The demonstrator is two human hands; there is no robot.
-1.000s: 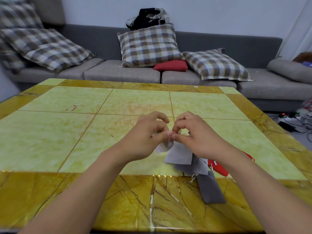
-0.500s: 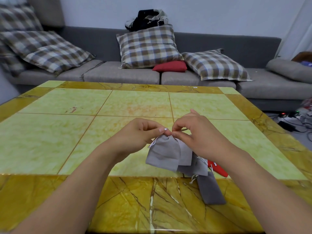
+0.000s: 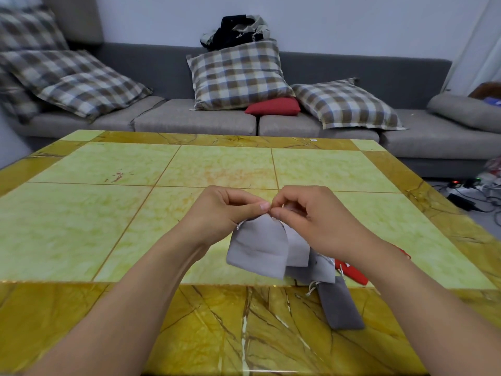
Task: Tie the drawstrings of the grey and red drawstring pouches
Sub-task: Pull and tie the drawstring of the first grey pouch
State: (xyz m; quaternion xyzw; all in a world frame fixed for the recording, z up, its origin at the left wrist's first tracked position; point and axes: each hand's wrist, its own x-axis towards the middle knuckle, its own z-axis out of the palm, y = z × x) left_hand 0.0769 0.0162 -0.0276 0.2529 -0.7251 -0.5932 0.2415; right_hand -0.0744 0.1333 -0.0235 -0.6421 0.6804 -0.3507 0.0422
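Grey pouch (image 3: 257,246) hangs pinched at its top between both hands (image 3: 267,213).

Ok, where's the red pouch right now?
In the head view the red pouch lies on the table at the near right, mostly hidden under the right forearm, just right of the pile of grey pouches.

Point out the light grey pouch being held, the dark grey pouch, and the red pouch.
light grey pouch (image 3: 257,248), head view, middle of its front face
dark grey pouch (image 3: 340,308), head view, lower body
red pouch (image 3: 352,272), head view, visible strip beside right forearm
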